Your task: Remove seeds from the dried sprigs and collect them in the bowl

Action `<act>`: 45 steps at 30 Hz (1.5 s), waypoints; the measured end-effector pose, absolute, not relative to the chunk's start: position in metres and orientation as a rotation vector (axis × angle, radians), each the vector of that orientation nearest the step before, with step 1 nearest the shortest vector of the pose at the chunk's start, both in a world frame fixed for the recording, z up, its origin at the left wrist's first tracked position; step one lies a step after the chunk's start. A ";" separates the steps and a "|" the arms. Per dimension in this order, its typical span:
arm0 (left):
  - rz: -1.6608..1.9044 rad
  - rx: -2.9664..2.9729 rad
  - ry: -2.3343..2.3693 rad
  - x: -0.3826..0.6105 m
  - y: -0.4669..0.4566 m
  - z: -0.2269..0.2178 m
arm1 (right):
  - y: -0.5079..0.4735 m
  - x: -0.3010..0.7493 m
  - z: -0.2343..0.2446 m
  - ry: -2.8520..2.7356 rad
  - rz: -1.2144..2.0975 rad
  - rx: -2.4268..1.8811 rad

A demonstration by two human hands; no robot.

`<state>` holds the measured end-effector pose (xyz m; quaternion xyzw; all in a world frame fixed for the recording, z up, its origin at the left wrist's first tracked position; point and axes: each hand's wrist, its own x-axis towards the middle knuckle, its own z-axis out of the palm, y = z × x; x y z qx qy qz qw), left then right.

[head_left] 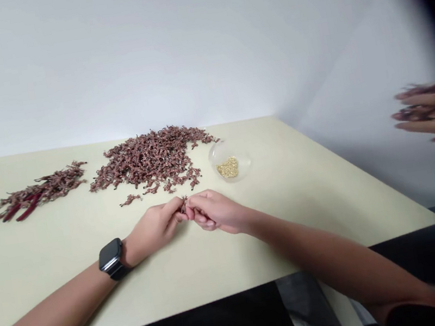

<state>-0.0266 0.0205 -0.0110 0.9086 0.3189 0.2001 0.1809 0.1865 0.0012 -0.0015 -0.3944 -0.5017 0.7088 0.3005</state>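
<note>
My left hand (157, 227) and my right hand (215, 212) meet over the middle of the cream table (30, 259), fingers pinched together on one small dried reddish-brown pod (183, 205). A black smartwatch (111, 258) sits on my left wrist. Just beyond my hands lies a large heap of the same dried pods (153, 159), with a few loose ones near its front edge. A clear round dish (229, 159) holding yellowish seeds (227, 168) stands to the right of the heap.
A smaller pile of long red and brown pods (36, 193) lies at the far left. A blurred reddish shape (428, 110) shows at the right edge; I cannot make out what it is. A white wall stands behind the table.
</note>
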 end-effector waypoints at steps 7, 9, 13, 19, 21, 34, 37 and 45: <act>0.601 2.466 0.955 -0.029 0.024 -0.017 | -0.003 0.187 -0.006 -1.936 0.882 -1.094; 0.597 2.465 0.976 -0.030 0.025 -0.019 | -0.004 0.188 -0.007 -1.993 0.830 -1.080; 0.598 2.453 0.968 -0.030 0.026 -0.022 | -0.002 0.189 -0.010 -2.039 0.802 -1.086; 0.618 2.405 0.946 -0.028 0.026 -0.022 | -0.003 0.190 -0.010 -2.098 0.650 -1.123; 0.615 2.364 0.939 -0.027 0.024 -0.020 | -0.003 0.191 -0.009 -2.152 0.520 -1.124; 0.614 2.133 0.836 -0.025 0.021 -0.021 | 0.003 0.201 -0.011 -2.445 0.180 -1.077; 0.595 2.129 0.830 -0.025 0.022 -0.022 | 0.003 0.200 -0.013 -2.448 0.202 -1.100; 0.576 2.131 0.838 -0.026 0.022 -0.023 | 0.002 0.201 -0.013 -2.487 0.165 -1.096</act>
